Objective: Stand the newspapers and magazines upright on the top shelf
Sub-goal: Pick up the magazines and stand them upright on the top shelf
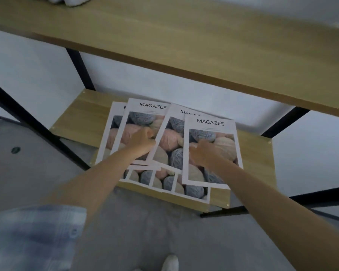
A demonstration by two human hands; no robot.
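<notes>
Magazines, several glossy white-bordered copies titled MAGAZEE with yarn-ball cover photos, lie flat and overlapping on the lower light-wood shelf board (80,114), none upright. Rightmost magazine (209,126) sits uppermost, partly covering a tilted centre copy (170,137); a left copy (143,114) overlaps another at far left (115,122); a further sheet (164,182) lies beneath near the shelf's front edge, overhanging it slightly.

Left hand (143,141): rests on the left copy's cover, fingers curled under; whether it pinches a page edge cannot be told.

Right hand (203,153): lies on the rightmost magazine's cover, fingers spread loosely, pressing rather than grasping.

Top shelf, long light-wood board (184,42): crosses above, carried on a black metal frame (80,69).

Grey floor (145,231) below; blue plaid sleeve (33,235) at lower left.
</notes>
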